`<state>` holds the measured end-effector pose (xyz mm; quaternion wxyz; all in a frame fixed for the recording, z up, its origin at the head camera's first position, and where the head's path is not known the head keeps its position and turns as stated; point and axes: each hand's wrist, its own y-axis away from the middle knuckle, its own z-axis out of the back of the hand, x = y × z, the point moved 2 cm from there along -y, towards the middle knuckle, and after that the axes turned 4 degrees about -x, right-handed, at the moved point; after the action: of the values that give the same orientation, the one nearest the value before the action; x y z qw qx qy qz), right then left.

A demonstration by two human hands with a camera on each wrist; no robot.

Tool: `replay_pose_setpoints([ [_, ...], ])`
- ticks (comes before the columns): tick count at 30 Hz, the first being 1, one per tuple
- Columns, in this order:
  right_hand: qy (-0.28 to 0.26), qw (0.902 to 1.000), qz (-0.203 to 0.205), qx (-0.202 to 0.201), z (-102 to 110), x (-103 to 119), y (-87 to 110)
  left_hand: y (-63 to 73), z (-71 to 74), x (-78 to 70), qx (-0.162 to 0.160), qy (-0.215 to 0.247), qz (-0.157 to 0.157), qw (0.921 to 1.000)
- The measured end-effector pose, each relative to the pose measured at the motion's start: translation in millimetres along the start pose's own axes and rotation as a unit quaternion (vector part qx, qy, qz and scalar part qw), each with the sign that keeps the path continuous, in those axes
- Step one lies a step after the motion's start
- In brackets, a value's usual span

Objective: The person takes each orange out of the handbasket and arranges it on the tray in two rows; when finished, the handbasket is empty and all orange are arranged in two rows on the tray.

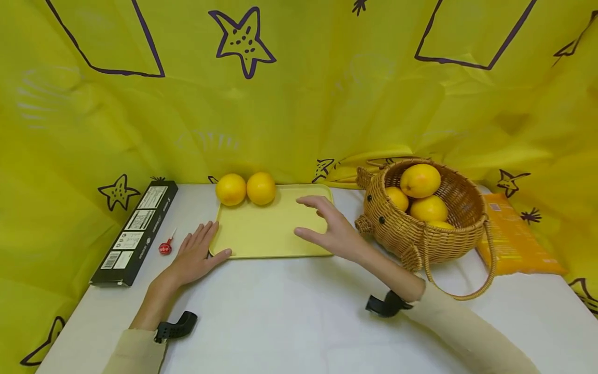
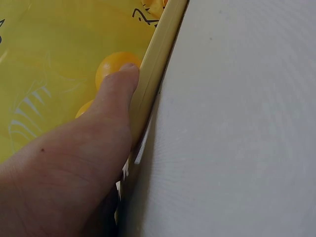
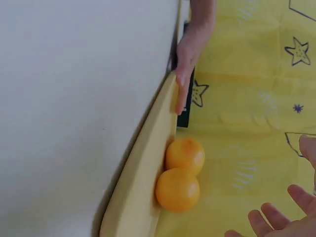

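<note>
A pale yellow tray [image 1: 273, 234] lies on the white table, with two oranges [image 1: 231, 189] [image 1: 261, 188] side by side at its back left corner. My left hand [image 1: 192, 258] rests flat at the tray's front left corner, fingers straight; in the left wrist view its thumb [image 2: 116, 91] lies along the tray rim. Over the tray's right part hovers my right hand [image 1: 334, 231], fingers spread and loosely bent, nothing in it. The right wrist view catches its fingertips [image 3: 269, 215] apart from the oranges. Beside that hand stands an animal-shaped wicker basket [image 1: 397, 234] holding several yellow-orange mangoes [image 1: 420, 181].
At the left lies a long black box [image 1: 135, 234] with white labels, and a red lollipop [image 1: 165, 247] between it and my left hand. An orange packet [image 1: 518, 239] lies behind the basket, whose handle [image 1: 488, 275] droops onto the table. A yellow curtain [image 1: 299, 114] hangs behind.
</note>
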<state>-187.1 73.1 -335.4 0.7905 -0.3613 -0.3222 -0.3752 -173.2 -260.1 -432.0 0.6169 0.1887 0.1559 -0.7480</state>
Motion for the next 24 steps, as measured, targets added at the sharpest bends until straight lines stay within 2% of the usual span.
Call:
replay_pose_setpoints([
  [4, -0.03, 0.9995, 0.008, -0.007, 24, 6, 35.4, 2.2, -0.3, 2.8, -0.001, 0.001, 0.001, 1.0],
  [10, -0.015, 0.9984, 0.042, -0.036, 51, 7, 64.9, 2.0, -1.3, 4.6, -0.001, 0.002, -0.001, 1.0],
  [15, -0.02, 0.9974, 0.053, -0.046, 65, 2, 76.4, 1.0, -1.2, 4.6, 0.0, -0.002, 0.002, 1.0],
  [24, -0.01, 0.9968, 0.053, -0.059, 80, -3, 81.3, 3.0, 2.5, -1.2, -0.001, 0.002, 0.001, 1.0],
])
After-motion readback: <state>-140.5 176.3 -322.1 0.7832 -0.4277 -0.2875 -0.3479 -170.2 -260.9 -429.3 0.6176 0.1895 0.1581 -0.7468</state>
